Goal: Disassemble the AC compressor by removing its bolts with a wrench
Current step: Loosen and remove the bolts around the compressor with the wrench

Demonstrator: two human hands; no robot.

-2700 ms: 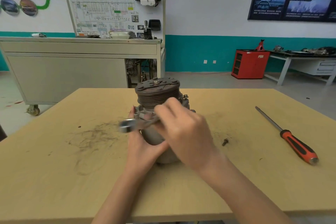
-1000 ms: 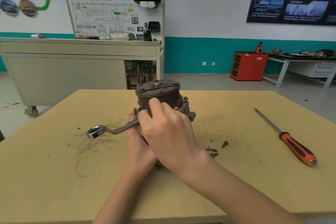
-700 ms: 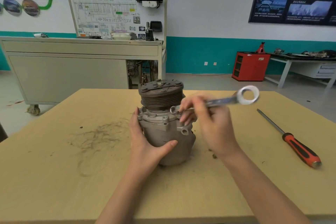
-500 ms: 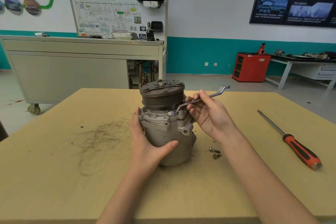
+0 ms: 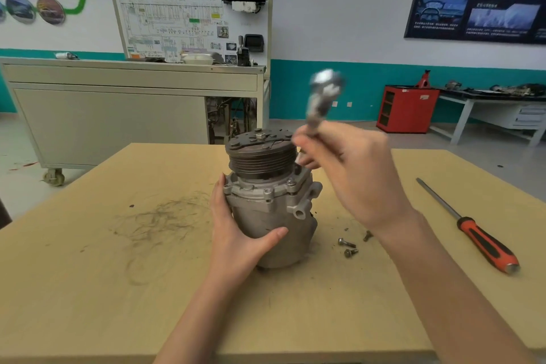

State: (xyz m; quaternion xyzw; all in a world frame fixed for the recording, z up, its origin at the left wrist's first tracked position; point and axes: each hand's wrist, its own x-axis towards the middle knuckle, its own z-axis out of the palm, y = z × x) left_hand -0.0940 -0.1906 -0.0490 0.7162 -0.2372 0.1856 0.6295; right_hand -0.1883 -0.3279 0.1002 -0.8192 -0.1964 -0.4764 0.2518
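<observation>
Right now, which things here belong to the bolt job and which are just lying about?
Job: compressor, held by left hand; wrench in right hand; three loose bolts on table.
Lying about: screwdriver; red cabinet; wiring board.

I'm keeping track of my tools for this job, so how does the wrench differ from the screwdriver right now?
The wrench is gripped in the right hand, raised in the air beside the AC compressor and motion-blurred. The screwdriver lies flat on the table, untouched, farther right. The wrench looks like bare silvery metal, while the screwdriver has an orange and black handle on a metal shaft. Both are hand tools on the compressor's right side.
</observation>
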